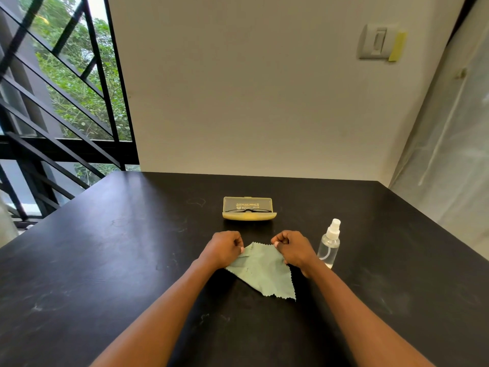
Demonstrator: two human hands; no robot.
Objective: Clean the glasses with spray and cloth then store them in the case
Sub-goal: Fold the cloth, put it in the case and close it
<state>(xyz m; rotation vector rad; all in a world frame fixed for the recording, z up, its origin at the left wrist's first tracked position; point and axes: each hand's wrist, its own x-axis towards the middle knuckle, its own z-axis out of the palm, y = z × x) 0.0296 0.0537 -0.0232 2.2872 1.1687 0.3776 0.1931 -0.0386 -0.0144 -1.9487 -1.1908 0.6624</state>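
Note:
A pale green cloth [263,274] with zigzag edges lies on the black table [105,260]. My left hand [225,247] pinches its left corner and my right hand [291,247] pinches its top right edge, both with curled fingers. Beyond the hands stands a yellow glasses case [248,216] with its translucent lid raised; dark-framed glasses [247,210] lie inside it. A clear spray bottle [329,245] with a white nozzle stands upright just to the right of my right hand.
The table meets a white wall at the back. A black-framed window [66,102] is at the left, and a translucent curtain [449,154] hangs at the right. A wall switch [375,42] sits high on the wall.

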